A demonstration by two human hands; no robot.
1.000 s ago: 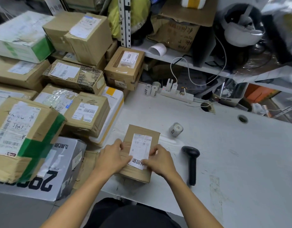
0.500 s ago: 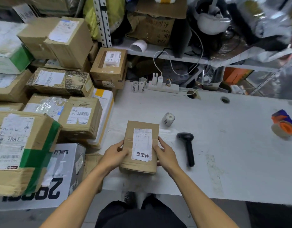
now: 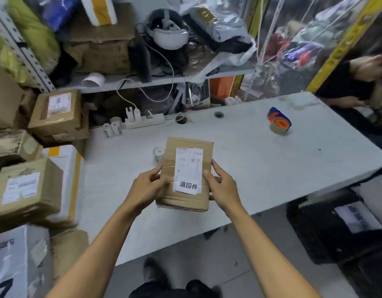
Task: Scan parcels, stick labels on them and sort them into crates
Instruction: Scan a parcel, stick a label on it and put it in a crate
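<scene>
Both hands grip the small brown cardboard parcel [image 3: 186, 173] with its white printed label [image 3: 188, 170]: left hand [image 3: 146, 187] clasps the left edge, right hand [image 3: 222, 186] the right edge, holding it above the near edge of the grey-white surface [image 3: 271, 164].

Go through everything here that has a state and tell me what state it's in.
Parcel: taped shut, labelled, held above the table.
Left hand: grips parcel's left edge.
Right hand: grips parcel's right edge.
Tape roll: lying on table, untouched.
Power strip: plugs inserted.
</scene>
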